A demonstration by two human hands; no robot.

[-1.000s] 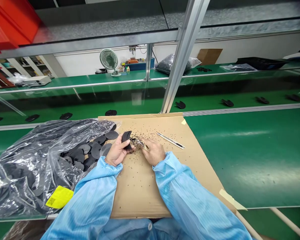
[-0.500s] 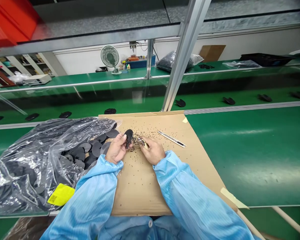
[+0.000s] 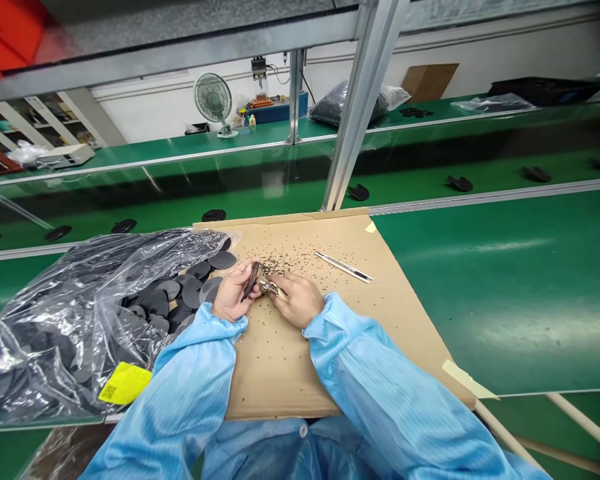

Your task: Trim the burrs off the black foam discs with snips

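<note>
My left hand (image 3: 235, 292) is closed round a flat, round black plastic part (image 3: 251, 281), now turned nearly edge-on. In my right hand (image 3: 296, 297) is a pair of nippers (image 3: 273, 287) with metal jaws and pale yellow handles, most of which my fingers hide. The jaws are close to the right side of the part; I cannot tell whether they touch it. Tiny black scraps (image 3: 280, 262) lie scattered on the cardboard sheet (image 3: 290, 373) under and beyond my hands. A slim cutter knife (image 3: 343, 267) rests to the right of them.
On the left a clear plastic bag (image 3: 80, 293) spills several black discs (image 3: 222, 259) toward the cardboard; it bears a yellow label (image 3: 125, 383). Behind, a green conveyor belt (image 3: 280, 190) carries spaced black parts (image 3: 359, 192). A metal post (image 3: 353, 133) rises at the cardboard's far edge.
The black part has turned from showing its face to nearly edge-on. My right hand has moved left, bringing the nippers closer to it. The camera view has shifted slightly.
</note>
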